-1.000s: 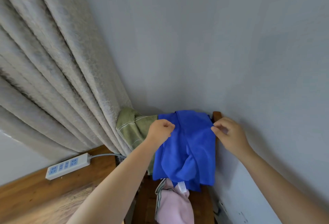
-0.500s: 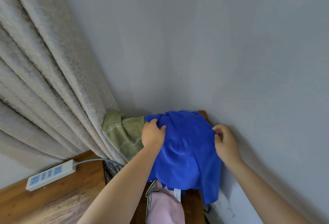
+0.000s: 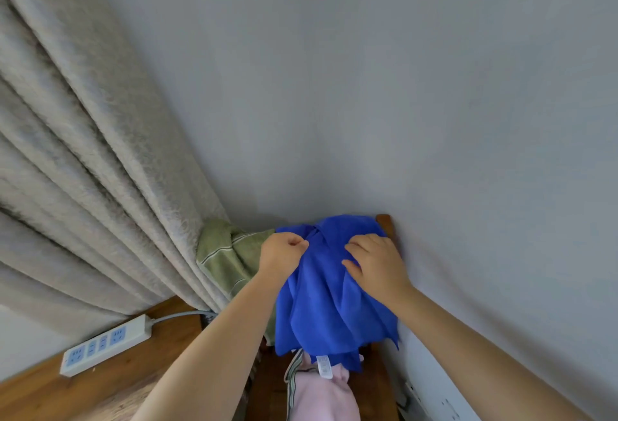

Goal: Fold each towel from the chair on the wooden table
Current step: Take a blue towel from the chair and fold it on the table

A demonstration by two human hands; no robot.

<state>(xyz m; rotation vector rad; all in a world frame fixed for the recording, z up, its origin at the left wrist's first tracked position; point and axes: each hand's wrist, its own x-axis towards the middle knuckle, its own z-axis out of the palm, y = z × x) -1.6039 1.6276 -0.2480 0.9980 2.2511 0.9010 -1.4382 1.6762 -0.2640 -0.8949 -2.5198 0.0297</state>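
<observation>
Three towels are showing on the chair (image 3: 384,221) against the wall. At far left, a power strip (image 3: 107,344) is lying on the table (image 3: 110,384), beside the curtain (image 3: 83,166). The green towel (image 3: 229,258) is hanging next, partly under the blue towel (image 3: 331,313). Your left hand (image 3: 281,253) is gripping the blue towel's upper left with fingers curled tight. Your right hand (image 3: 376,265) is pressing on its upper right, fingers bent into the cloth. The pink towel (image 3: 321,394) is lying below.
</observation>
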